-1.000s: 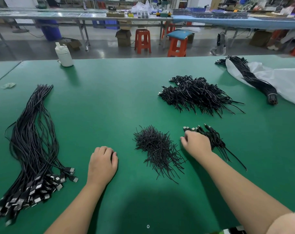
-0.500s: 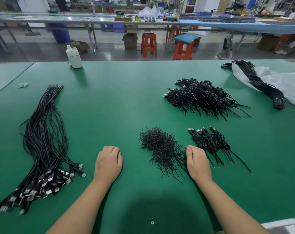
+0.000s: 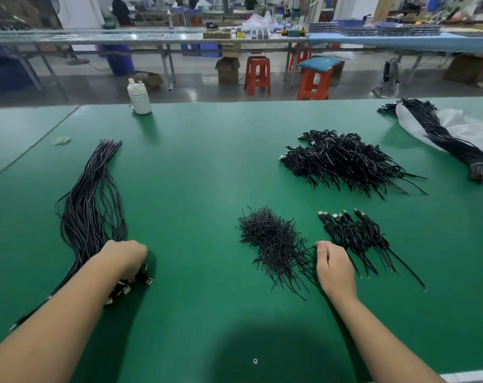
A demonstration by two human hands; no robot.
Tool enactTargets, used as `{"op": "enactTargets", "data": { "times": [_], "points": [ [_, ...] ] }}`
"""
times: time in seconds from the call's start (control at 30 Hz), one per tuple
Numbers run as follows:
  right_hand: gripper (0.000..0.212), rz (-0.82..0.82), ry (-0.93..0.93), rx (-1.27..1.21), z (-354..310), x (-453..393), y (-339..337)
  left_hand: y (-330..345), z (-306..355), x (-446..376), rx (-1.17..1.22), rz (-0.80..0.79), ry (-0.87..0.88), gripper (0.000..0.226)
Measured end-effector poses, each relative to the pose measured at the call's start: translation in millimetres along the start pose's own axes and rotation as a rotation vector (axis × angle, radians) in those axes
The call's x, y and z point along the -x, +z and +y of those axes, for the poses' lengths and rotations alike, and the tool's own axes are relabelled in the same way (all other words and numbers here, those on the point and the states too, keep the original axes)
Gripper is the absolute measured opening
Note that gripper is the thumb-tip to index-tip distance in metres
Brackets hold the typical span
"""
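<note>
Fingers of the left hand (image 3: pixel 125 257) curl down over the plug end of the long bundle of black cables with silver USB plugs (image 3: pixel 91 217), which lies along the left side of the green counter (image 3: pixel 193 175) — the back of the hand hides them, so I cannot tell whether they grip a cable. The right hand (image 3: pixel 335 268) rests flat on the counter, its fingers (image 3: pixel 324 248) straight, together and holding nothing, with the tips at the edge of the heap of short black wire ties (image 3: pixel 270 239). Just beside it on the right lies the row of small coiled black cables (image 3: pixel 356 233). Farther back — a bigger pile of coiled black cables (image 3: pixel 342 161) and a white plastic bottle (image 3: pixel 139 98).
</note>
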State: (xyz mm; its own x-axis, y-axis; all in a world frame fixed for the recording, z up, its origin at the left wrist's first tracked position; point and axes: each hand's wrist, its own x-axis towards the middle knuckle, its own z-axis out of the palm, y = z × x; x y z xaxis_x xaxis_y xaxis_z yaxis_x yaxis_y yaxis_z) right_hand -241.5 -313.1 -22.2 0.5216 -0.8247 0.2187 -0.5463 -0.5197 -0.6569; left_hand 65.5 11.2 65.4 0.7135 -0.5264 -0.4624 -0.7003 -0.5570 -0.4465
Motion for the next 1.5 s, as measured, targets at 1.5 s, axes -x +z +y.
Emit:
{"op": "enactTargets", "data": {
  "times": [1.5],
  "points": [
    [0.032,-0.525,-0.118,-0.858,-181,44,-32,-115,132,84,1.857,0.269,0.662,0.039]
  ]
}}
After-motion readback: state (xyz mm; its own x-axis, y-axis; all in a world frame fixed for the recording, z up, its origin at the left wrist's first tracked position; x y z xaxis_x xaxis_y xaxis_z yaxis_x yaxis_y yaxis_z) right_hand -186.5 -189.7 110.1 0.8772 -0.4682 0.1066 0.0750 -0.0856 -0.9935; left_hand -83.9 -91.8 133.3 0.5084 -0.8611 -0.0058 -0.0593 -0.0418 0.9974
